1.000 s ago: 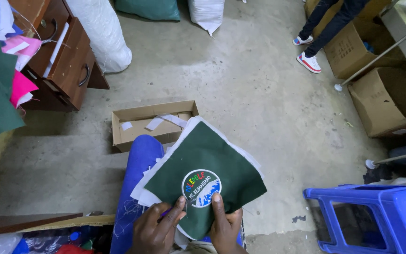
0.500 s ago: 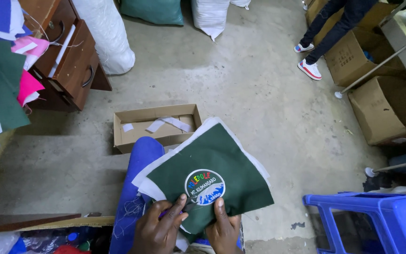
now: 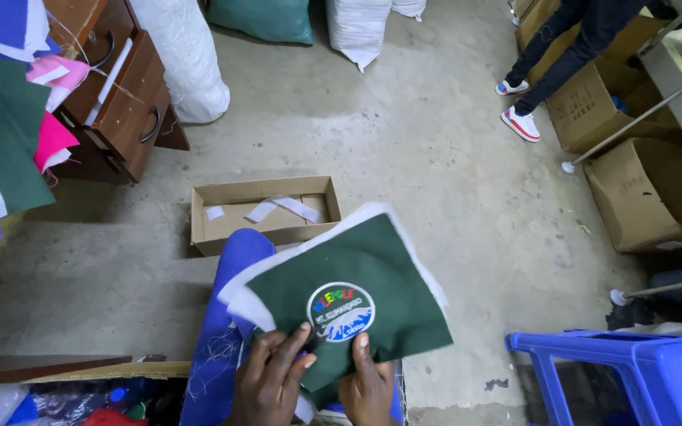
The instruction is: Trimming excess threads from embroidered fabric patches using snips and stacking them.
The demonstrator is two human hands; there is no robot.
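Lower centre: left hand (image 3: 270, 379) and right hand (image 3: 369, 383), fingers closed on a green felt pennant (image 3: 357, 304); best gripped evenly, keeping the round badge (image 3: 341, 312) flat.

Looks like a small sewing or garment workshop, doubling as a storeroom. Bare concrete floor (image 3: 404, 142), stained and scuffed. Stuffed white sacks (image 3: 187, 55) and a green sack (image 3: 266, 17) leaned along the far side. Cut fabric pieces (image 3: 1, 118) in blue, green and pink hung at the left, above a wooden drawer cabinet (image 3: 124, 102). Open cardboard box (image 3: 266, 211) with white fabric strips on the floor, more cardboard cartons (image 3: 649, 197) stacked at the right. Loose threads clinging to blue cloth (image 3: 219, 347) in the lap. Blue plastic stool (image 3: 633, 371) at lower right. Green fabric pennant (image 3: 372, 276) with a round embroidered badge (image 3: 341, 311).
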